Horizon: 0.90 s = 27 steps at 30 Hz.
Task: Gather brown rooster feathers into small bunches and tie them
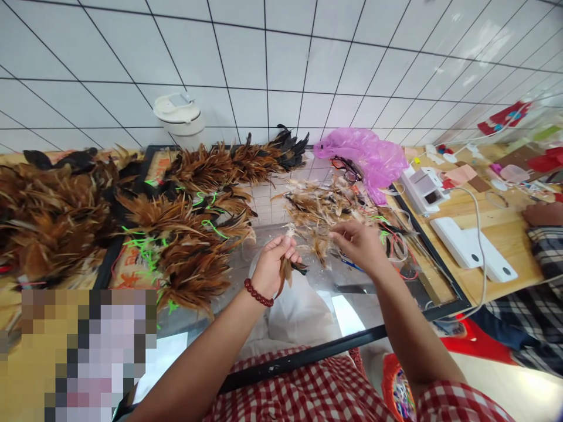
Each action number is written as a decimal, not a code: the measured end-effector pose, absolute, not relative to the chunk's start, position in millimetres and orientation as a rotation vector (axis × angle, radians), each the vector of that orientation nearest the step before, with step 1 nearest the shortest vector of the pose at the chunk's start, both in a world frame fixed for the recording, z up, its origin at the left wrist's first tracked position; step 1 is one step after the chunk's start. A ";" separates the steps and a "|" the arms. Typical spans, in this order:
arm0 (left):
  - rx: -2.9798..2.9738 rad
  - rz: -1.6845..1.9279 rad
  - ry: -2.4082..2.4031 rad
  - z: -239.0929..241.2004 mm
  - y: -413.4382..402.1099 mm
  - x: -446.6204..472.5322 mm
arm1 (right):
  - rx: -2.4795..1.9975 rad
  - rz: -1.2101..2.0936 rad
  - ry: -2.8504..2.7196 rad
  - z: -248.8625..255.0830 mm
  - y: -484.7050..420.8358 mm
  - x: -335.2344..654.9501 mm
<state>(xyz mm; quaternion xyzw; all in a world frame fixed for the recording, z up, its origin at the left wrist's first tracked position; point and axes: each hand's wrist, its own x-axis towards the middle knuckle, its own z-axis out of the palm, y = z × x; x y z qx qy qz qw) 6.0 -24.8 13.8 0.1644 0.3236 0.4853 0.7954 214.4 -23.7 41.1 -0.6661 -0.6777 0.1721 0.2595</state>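
Note:
My left hand (278, 255), with a dark red bead bracelet at the wrist, is closed round a small bunch of brown and black feathers (285, 271). The pale quill ends stick up past the thumb and the feather tips hang below the fingers. To its right, my right hand (355, 241) has thumb and fingers pinched together at the near edge of a heap of loose feathers (325, 202). What the pinch holds, if anything, is too small to make out. Bundled brown feathers (193, 275) with bright green ties (147, 252) lie left of my hands.
A black-framed glass panel (369, 335) covers the worktop. A pink plastic bag (365, 155), glasses (347, 169), white devices (472, 249) and a cable stand right; a white lidded bin (180, 117) is by the tiled wall. Another person's plaid sleeve (545, 246) is at far right.

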 end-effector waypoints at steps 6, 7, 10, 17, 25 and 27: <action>0.358 1.066 0.708 12.2 -25.1 8.2 | -1.862 0.389 -1.936 19.5 -30.0 177.3; 0.376 1.074 0.730 11.3 -25.7 9.5 | -1.800 0.402 -1.921 19.1 -31.8 174.9; 0.422 1.106 0.847 8.8 -27.9 14.2 | -1.577 0.399 -1.884 24.8 -40.9 168.3; 0.403 1.140 0.856 12.3 -29.2 17.1 | -1.498 0.517 -1.943 26.6 -56.1 150.5; 0.447 1.139 0.874 8.5 -31.8 20.2 | -1.515 0.717 -1.871 28.1 -52.0 146.9; 0.456 1.142 0.845 8.1 -32.5 20.9 | -1.499 0.694 -1.905 29.1 -51.8 146.1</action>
